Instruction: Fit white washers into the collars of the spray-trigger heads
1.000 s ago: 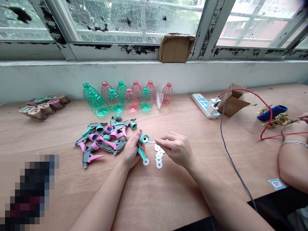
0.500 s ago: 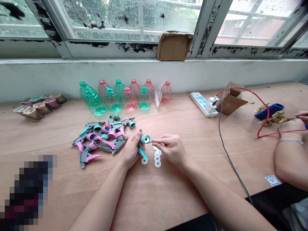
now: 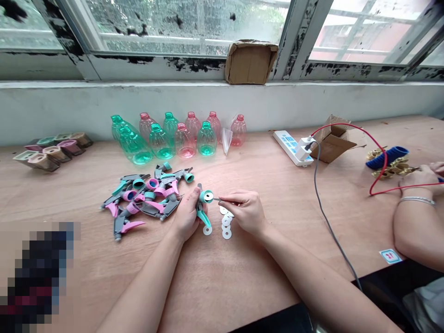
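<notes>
My left hand [image 3: 189, 214] is closed around a grey and teal trigger spray head [image 3: 202, 210], its round collar facing right and up. A white washer [image 3: 208, 197] shows inside the collar. In my right hand [image 3: 245, 210] is a thin dark pointed tool [image 3: 229, 201], pinched between the fingers, with its tip at the collar's edge. Several flat white washers [image 3: 226, 234] lie on the table below my right hand, and another washer [image 3: 207, 230] lies under the teal trigger. Left of my left hand is a pile of grey, pink and teal spray heads [image 3: 145, 194].
Green and pink clear bottles [image 3: 163, 141] stand along the wall. At right are a power strip [image 3: 293, 148], a cardboard box [image 3: 333, 143], cables and brass parts [image 3: 391, 169] near another person's hands [image 3: 421, 175]. Small coloured containers [image 3: 52, 150] sit far left.
The spray head's collar has turned slightly, and the white washer inside it shows more fully. The tool tip has drawn back slightly from the opening. The whole view has shifted a little.
</notes>
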`<state>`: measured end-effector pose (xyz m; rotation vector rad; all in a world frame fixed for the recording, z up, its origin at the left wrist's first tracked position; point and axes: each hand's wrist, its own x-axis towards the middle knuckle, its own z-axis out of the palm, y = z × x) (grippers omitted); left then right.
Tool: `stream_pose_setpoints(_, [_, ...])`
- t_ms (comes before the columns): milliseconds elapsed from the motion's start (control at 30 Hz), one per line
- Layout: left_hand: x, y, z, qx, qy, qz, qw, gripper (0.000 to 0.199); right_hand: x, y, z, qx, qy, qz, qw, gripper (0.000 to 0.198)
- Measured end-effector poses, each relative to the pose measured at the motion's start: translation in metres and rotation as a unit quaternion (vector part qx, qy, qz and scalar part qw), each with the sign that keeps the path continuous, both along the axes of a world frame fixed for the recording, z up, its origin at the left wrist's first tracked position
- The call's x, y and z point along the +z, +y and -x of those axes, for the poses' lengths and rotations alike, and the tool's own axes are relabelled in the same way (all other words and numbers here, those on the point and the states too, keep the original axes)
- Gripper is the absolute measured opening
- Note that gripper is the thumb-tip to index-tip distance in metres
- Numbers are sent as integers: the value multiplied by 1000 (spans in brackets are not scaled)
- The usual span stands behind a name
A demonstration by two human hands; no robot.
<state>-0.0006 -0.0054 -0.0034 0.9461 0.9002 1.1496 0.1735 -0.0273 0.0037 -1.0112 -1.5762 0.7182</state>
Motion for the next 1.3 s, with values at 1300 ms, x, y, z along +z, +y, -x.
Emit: stream_pose_setpoints(1300, [82,5,61,237,200,-108,945,52,-13,30,-29,-106,-199,60,972,15])
